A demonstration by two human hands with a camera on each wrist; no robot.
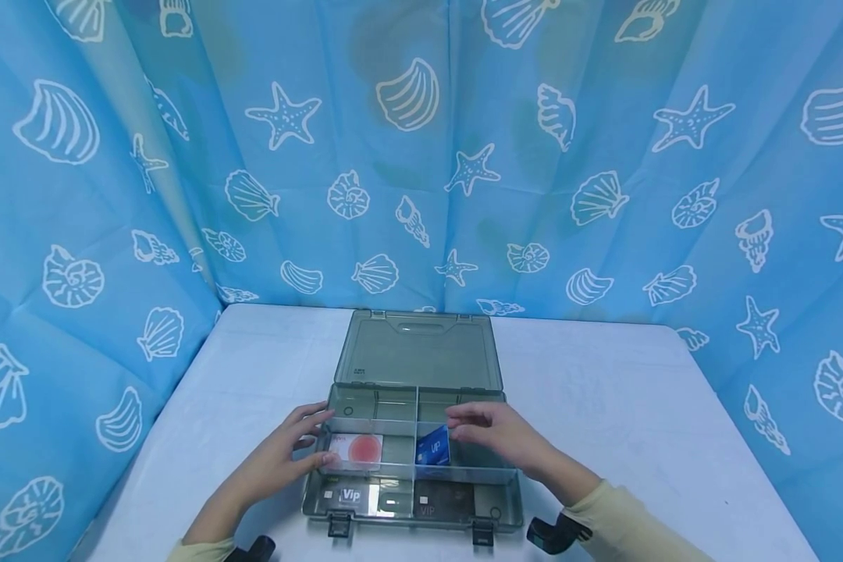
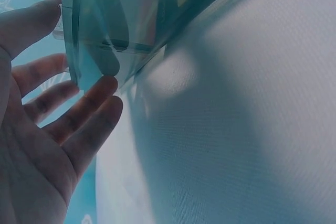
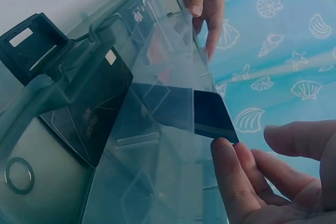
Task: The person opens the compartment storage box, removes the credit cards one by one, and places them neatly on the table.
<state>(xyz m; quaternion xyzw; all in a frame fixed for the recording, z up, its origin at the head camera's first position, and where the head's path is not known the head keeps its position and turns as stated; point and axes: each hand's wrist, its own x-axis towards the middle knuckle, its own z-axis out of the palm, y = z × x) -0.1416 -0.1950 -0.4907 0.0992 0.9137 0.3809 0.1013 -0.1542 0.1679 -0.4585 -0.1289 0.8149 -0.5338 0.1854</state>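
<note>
A translucent grey organiser box (image 1: pixel 407 521) lies open on the white table (image 1: pixel 618 421), its lid (image 1: pixel 417 351) folded back. A blue VIP card (image 1: pixel 432 449) stands tilted in the middle right compartment. My right hand (image 1: pixel 464 425) hovers at its upper corner. In the right wrist view the fingertips (image 3: pixel 226 148) touch the corner of the blue card (image 3: pixel 210 114), with the thumb held apart. My left hand (image 1: pixel 316 437) rests straight fingers (image 2: pixel 89 108) against the box's left wall (image 2: pixel 121 19), beside a white card with a red disc (image 1: pixel 354 451).
The front compartments hold a silver VIP card (image 1: pixel 351 496) and a black card (image 1: pixel 439 499). The two small back compartments hold nothing I can see. A blue shell-print curtain (image 1: pixel 421 156) encloses the table behind and on both sides. Two latches hang off the box's front.
</note>
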